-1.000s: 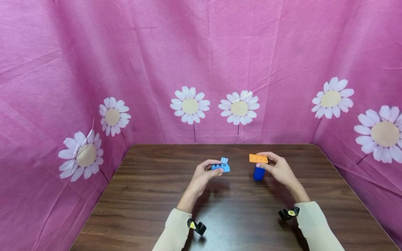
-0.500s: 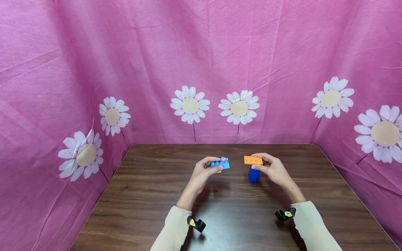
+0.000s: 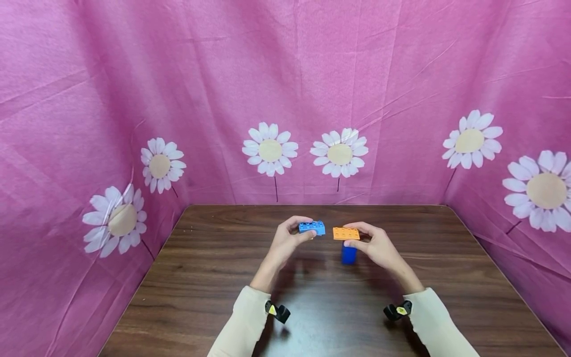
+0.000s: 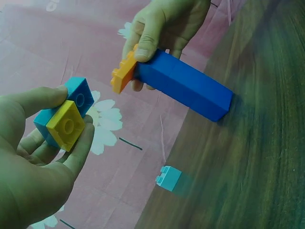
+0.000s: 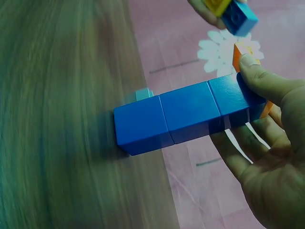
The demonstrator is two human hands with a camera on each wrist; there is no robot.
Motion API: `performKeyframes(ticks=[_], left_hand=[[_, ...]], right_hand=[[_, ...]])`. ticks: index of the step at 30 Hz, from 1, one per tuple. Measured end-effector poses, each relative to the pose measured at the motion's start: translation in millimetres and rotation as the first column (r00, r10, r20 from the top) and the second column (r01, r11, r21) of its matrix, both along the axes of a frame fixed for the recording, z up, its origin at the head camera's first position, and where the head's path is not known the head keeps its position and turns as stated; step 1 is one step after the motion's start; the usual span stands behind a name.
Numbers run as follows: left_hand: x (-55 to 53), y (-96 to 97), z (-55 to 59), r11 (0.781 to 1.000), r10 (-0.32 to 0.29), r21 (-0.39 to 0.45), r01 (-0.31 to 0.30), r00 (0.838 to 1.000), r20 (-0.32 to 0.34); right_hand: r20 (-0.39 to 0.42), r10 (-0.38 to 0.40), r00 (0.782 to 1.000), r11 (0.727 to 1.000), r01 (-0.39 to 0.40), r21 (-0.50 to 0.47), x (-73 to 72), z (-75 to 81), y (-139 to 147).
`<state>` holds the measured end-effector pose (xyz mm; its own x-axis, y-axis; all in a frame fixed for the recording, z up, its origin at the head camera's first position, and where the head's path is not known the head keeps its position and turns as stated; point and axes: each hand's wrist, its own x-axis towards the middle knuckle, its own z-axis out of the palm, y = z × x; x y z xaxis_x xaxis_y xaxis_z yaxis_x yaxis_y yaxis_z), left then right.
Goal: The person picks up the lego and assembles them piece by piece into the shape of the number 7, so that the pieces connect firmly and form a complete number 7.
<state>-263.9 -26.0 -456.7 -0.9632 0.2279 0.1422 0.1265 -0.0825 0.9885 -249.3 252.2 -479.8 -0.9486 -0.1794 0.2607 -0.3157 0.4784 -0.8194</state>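
Observation:
My left hand pinches a blue toy building brick with studs up, held above the table. On its underside sits a smaller yellow brick, plain in the left wrist view. With thumb and fingers my right hand grips the top of an upright column of dark blue bricks. An orange studded brick caps that column, jutting out toward the left. The column's lower end is close to the tabletop. A narrow gap parts the orange brick from the blue one.
A small light blue brick lies on the brown wooden table, hidden in the head view. A pink cloth with printed daisies hangs around the table's back and sides. Each wrist wears a black camera mount.
My right hand has moved left with the dark blue column and orange brick. My left hand has risen slightly, its blue brick levelling and covering the small light blue brick in the head view.

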Motion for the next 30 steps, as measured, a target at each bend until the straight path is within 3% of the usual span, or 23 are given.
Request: performKeyframes(ticks=[12, 18, 30], left_hand=[[-1.0, -2.7, 1.3, 0.996, -0.025, -0.085, 0.017, 0.996, -0.091], [-1.0, -5.7, -0.1, 0.997, -0.032, -0.08, 0.024, 0.995, -0.093], [-2.1, -15.8, -2.2, 0.987, -0.063, -0.154, 0.047, 0.993, -0.1]], right_hand=[[0.005, 0.078, 0.997, 0.996, -0.077, -0.054, -2.2, -0.3, -33.0], [0.0, 0.075, 0.997, 0.997, -0.075, -0.034, -5.1, -2.1, -46.1], [0.03, 0.066, 0.997, 0.997, -0.065, -0.035, -7.8, -3.7, -57.7]])
